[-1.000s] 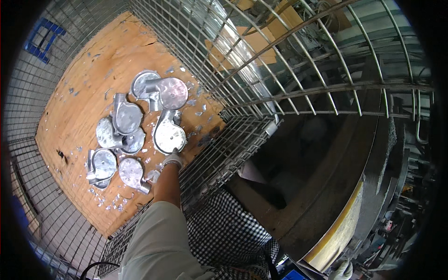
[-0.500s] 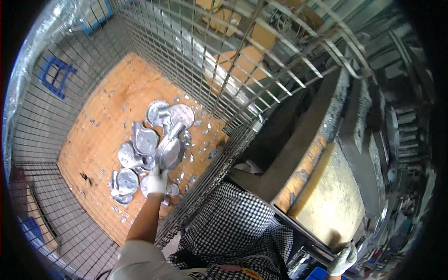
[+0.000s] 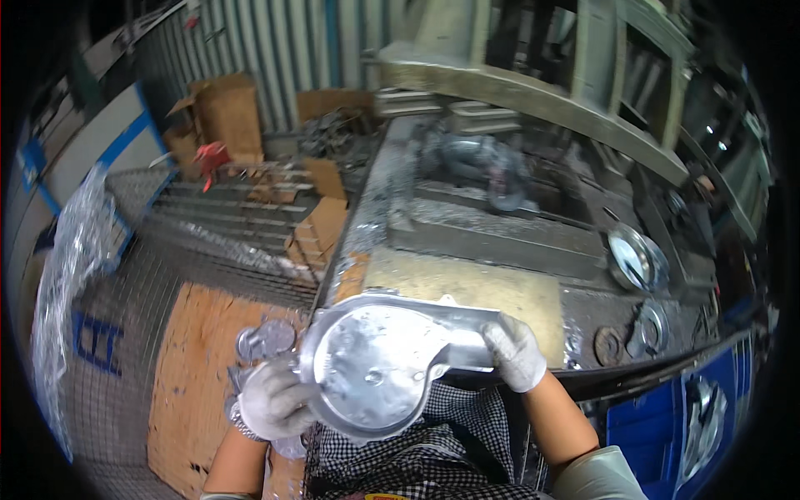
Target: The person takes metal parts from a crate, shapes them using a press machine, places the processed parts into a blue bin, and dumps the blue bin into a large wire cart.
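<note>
Between both gloved hands I hold a silvery metal casting [image 3: 379, 367], a round, shallow housing with a straight spout on its right. My left hand [image 3: 277, 402], in a white glove, grips the rounded left rim. The white-gloved right hand [image 3: 514, 352] is closed around the end of the spout. The casting is lifted in front of my checkered apron, by the near edge of the workbench. Lower left, partly behind my left hand, more castings [image 3: 268, 339] lie on the wooden floor [image 3: 196, 367] of a wire mesh cage.
A pale board [image 3: 467, 287] lies on the dark workbench [image 3: 492, 237]. To its right are a metal bowl [image 3: 631, 258] and a rusty ring [image 3: 608, 343]. A pale machine frame [image 3: 533, 104] crosses the back. Blue bins [image 3: 646, 429] stand at lower right, cardboard boxes [image 3: 229, 117] at far left.
My left hand has lifted a casting out of the cage and over to the bench edge. The right hand has come off the bench edge onto its spout. My view has swung right.
</note>
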`<state>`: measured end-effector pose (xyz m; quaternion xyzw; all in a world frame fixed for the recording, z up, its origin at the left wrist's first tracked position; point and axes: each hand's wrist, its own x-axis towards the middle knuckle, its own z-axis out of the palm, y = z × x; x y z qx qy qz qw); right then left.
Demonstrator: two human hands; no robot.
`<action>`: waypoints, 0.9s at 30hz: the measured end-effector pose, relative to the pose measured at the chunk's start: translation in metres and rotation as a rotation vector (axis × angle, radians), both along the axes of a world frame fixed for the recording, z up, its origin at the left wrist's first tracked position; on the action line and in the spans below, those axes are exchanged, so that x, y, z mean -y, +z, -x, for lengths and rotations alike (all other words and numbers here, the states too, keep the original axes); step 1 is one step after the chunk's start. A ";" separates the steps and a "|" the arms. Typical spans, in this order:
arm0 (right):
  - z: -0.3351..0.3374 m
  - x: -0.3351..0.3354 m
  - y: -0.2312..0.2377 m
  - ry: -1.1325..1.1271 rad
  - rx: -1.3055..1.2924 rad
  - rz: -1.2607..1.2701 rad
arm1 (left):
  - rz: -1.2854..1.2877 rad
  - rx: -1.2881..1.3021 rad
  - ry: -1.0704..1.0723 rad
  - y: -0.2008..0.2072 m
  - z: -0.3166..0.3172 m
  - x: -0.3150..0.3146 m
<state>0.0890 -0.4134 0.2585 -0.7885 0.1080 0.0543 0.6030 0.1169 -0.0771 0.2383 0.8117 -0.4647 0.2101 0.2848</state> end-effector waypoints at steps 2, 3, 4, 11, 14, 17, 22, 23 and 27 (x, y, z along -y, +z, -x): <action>0.024 0.030 0.001 -0.063 0.012 0.001 | -0.055 -0.029 -0.055 0.015 -0.014 0.039; 0.035 0.045 0.000 -0.083 -0.020 -0.013 | -0.077 -0.070 -0.115 0.020 -0.026 0.056; 0.048 0.059 -0.003 -0.113 -0.032 0.035 | -0.122 -0.079 -0.202 0.024 -0.038 0.074; 0.116 0.097 -0.053 -0.391 -0.128 -0.173 | 0.212 -0.523 0.123 0.034 -0.113 0.211; 0.120 0.095 -0.063 -0.360 -0.142 -0.085 | -0.055 -0.427 0.441 0.043 -0.148 0.273; 0.115 0.094 -0.060 -0.294 -0.056 0.525 | -0.143 -0.472 0.513 0.046 -0.174 0.314; 0.118 0.097 -0.048 -0.339 -0.081 0.486 | 0.030 -0.248 0.436 0.050 -0.191 0.305; 0.119 0.098 -0.047 -0.389 -0.035 0.442 | 0.051 -0.232 0.405 0.049 -0.188 0.291; 0.107 0.104 -0.035 -0.593 0.200 0.081 | 0.271 -0.050 0.205 0.019 -0.125 0.199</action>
